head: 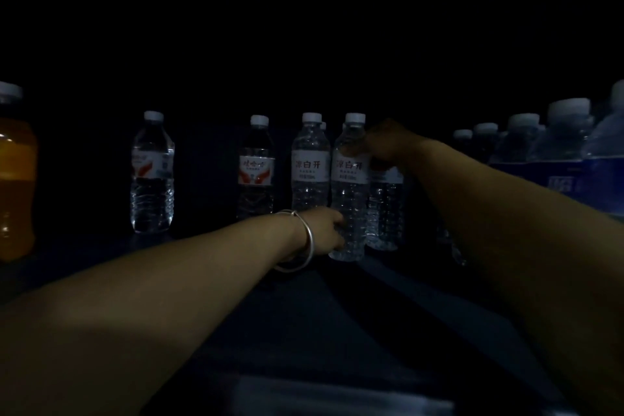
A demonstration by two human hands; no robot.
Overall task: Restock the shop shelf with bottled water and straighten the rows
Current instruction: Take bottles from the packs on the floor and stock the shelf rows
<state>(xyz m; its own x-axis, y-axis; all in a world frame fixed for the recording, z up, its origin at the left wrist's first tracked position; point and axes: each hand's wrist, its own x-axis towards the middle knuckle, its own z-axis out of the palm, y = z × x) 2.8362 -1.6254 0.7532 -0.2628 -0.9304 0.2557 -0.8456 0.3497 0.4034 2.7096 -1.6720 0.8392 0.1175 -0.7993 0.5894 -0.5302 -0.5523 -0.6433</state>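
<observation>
The scene is very dark. A clear water bottle with a white label [349, 179] stands upright on the dark shelf [337, 300]. My left hand [326, 230], a silver bangle on its wrist, grips this bottle near its base. My right hand [391, 142] reaches over a bottle behind it [386, 209], whose top it hides, and holds it there. A matching white-label bottle [310, 169] stands just left, touching or nearly touching. Further left stand two bottles with red-and-white labels [256, 165] [152, 176].
A large orange drink bottle [15, 179] stands at the far left. A row of blue-wrapped water bottles [553, 152] runs along the right side. A pale object [337, 395] lies at the bottom edge. The back of the shelf is black.
</observation>
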